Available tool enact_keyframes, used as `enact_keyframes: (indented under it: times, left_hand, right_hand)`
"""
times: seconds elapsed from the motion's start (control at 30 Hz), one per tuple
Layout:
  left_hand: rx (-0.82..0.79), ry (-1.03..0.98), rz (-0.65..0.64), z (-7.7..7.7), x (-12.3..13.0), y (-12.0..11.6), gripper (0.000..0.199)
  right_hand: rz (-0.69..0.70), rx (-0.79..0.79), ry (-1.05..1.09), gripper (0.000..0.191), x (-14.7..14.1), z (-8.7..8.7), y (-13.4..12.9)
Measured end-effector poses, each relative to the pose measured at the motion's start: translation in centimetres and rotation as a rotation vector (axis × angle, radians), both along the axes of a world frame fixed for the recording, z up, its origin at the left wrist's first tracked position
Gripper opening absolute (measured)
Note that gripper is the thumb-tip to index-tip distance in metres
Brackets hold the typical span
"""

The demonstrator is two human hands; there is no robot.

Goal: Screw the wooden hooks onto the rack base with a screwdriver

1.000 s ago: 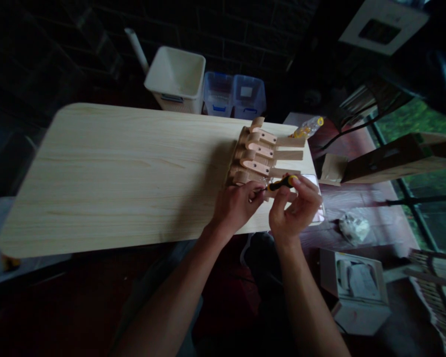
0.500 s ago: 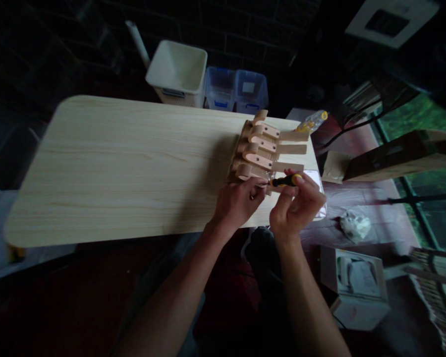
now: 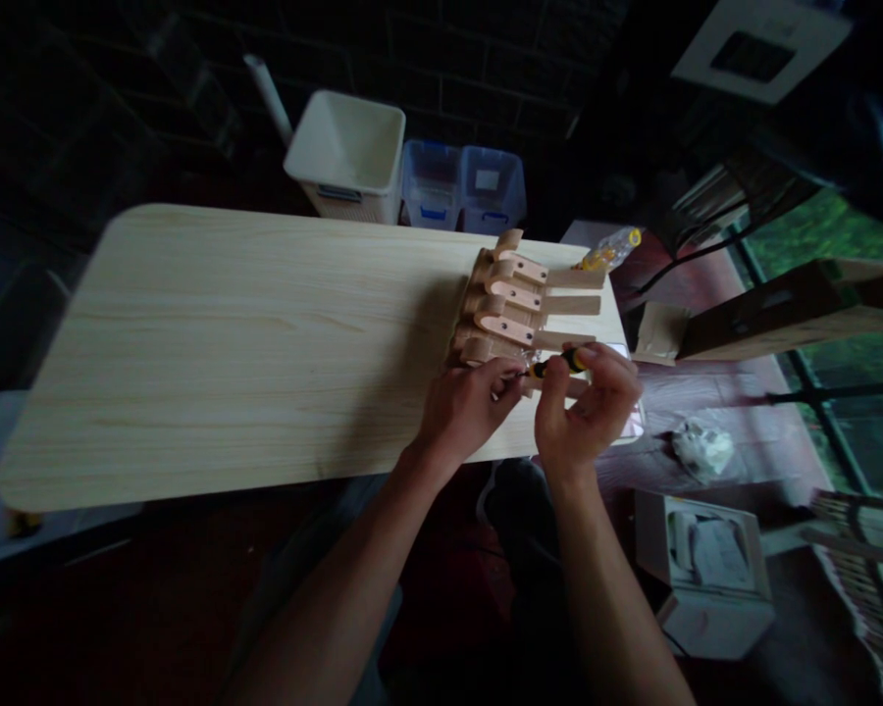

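A wooden piece with several curved arms and flat slats (image 3: 511,294) rests near the right end of the pale table (image 3: 213,343). Dark screws show on its arms. My right hand (image 3: 587,407) is closed round a black and yellow screwdriver (image 3: 572,361), whose tip points left toward the nearest arm. My left hand (image 3: 471,402) has its fingers pinched together at the screwdriver's tip, against the near end of the wooden piece; what they hold is too small to make out.
Behind the table stand a white bin (image 3: 349,147) and two blue-clear boxes (image 3: 433,181). A clear bottle with a yellow rim (image 3: 612,250) lies at the far right corner. On the right are a cardboard box (image 3: 787,309) and an open white box (image 3: 706,559).
My right fingers have shifted on the screwdriver, with the thumb now across its handle. The whole view has moved slightly.
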State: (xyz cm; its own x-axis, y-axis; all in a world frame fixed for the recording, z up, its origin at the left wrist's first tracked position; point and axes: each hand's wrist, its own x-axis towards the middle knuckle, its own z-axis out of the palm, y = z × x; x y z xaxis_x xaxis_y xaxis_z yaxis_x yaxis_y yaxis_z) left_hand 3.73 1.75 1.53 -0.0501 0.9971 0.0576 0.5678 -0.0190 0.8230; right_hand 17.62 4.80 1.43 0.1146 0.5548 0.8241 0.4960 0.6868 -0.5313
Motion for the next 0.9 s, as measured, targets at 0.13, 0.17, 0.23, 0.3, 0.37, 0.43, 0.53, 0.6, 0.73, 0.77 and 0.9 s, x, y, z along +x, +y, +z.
enact_keyframes:
  times: [0.13, 0.17, 0.23, 0.3, 0.37, 0.43, 0.53, 0.6, 0.73, 0.77, 0.9]
  left_hand:
    - [-0.012, 0.023, 0.022, 0.0, 0.1, -0.4, 0.022]
    - [-0.016, 0.036, 0.029, 0.0, 0.1, -0.6, 0.022]
    - [-0.025, 0.054, 0.039, 0.0, 0.1, -0.8, 0.024]
    - [-0.031, 0.048, 0.039, 0.0, 0.1, -1.0, 0.025]
    - [-0.039, 0.038, 0.037, 0.0, 0.1, -1.0, 0.025]
    - [-0.048, 0.045, 0.035, 0.1, 0.0, -1.0, 0.025]
    - [-0.062, 0.064, 0.018, 0.3, 0.0, -0.7, 0.025]
    - [-0.066, 0.066, 0.001, 0.4, -0.1, -0.4, 0.025]
    - [-0.076, 0.052, -0.001, 0.3, -0.2, 0.1, 0.024]
    - [-0.077, 0.051, -0.001, 0.3, -0.2, 0.1, 0.023]
    - [-0.053, 0.076, 0.009, 0.3, -0.2, -0.2, 0.022]
  right_hand:
    - [0.034, 0.010, 0.009, 0.028, -0.1, -0.3, -0.5]
    - [0.054, 0.011, 0.021, 0.027, -0.1, -0.3, -0.7]
    - [0.090, 0.007, 0.041, 0.026, -0.2, -0.5, -1.0]
    - [0.103, -0.004, 0.043, 0.027, -0.3, -0.5, -1.2]
    - [0.106, -0.009, 0.034, 0.028, -0.4, -0.6, -1.4]
    - [0.111, -0.002, 0.023, 0.029, -0.4, -0.6, -1.4]
    - [0.106, 0.012, 0.005, 0.032, -0.3, -0.5, -1.1]
    - [0.080, 0.021, -0.013, 0.033, -0.2, -0.4, -0.8]
    - [0.044, 0.031, -0.032, 0.034, -0.2, -0.1, -0.1]
    - [0.047, 0.025, -0.026, 0.033, -0.2, -0.1, -0.1]
    - [0.093, -0.009, 0.040, 0.025, -0.4, -0.4, -0.2]
